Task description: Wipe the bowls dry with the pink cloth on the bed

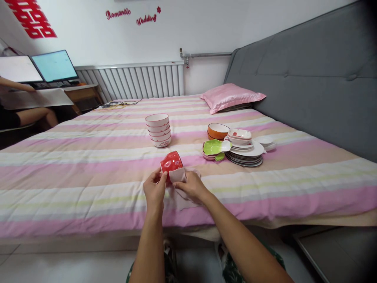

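Pastel-striped bed (88, 169): left hand (154, 190) grips glossy red round vessel (172, 161); right hand (192, 185) pinches pale cloth (177, 175) against it. Light, even pressure advisable.

One red cup (171, 160) and one cloth (178, 175) were near the front edge of the bed (88, 173). Farther in stood five stacked white bowls (159, 131), two orange bowls (215, 133) and plates (245, 158) too tightly piled to count, and one pink pillow (232, 97) lay by the far right corner.

"Romantic" (118, 14), "Wedding" (146, 19), "囍" (31, 18) on wall (194, 31)
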A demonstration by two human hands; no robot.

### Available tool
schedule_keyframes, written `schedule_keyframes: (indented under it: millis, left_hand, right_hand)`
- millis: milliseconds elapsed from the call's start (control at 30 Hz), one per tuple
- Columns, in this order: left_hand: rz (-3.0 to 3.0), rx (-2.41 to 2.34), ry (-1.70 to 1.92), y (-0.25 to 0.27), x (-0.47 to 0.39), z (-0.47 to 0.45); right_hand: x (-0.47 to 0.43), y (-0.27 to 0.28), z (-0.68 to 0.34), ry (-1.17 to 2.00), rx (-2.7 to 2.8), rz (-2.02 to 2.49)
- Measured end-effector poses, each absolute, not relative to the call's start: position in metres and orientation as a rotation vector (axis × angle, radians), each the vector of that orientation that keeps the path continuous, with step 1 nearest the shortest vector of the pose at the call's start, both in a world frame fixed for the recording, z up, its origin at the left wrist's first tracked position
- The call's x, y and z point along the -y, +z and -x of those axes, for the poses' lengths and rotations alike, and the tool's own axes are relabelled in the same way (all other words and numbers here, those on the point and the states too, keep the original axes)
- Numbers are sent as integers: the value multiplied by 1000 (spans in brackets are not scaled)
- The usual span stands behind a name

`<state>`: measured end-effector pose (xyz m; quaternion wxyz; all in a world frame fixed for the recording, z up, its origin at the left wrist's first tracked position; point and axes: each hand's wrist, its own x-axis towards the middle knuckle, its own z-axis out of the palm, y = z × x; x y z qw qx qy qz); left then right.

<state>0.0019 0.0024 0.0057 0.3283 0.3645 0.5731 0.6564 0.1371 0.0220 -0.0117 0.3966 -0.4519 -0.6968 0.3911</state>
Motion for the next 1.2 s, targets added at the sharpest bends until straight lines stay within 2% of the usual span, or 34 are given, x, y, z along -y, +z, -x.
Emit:
schedule_keyframes:
  millis: [400, 733, 867, 1200]
  left_hand:
    - [-953, -1488, 1732, 3, -3, 1]
    - [-1090, -1424, 1643, 3, -3, -3]
    - [-1106, -1432, 1636, 1, -3, -5]
    - [-1123, -1416, 1621, -1, -3, -2]
  right_hand:
    - [-21, -14, -136, 962, 1711, 1165]
    - [-24, 6, -144, 1362, 1241, 889]
    - [-23, 6, -146, 1431, 1204, 901]
    - [-24, -7, -145, 1228, 1492, 1107]
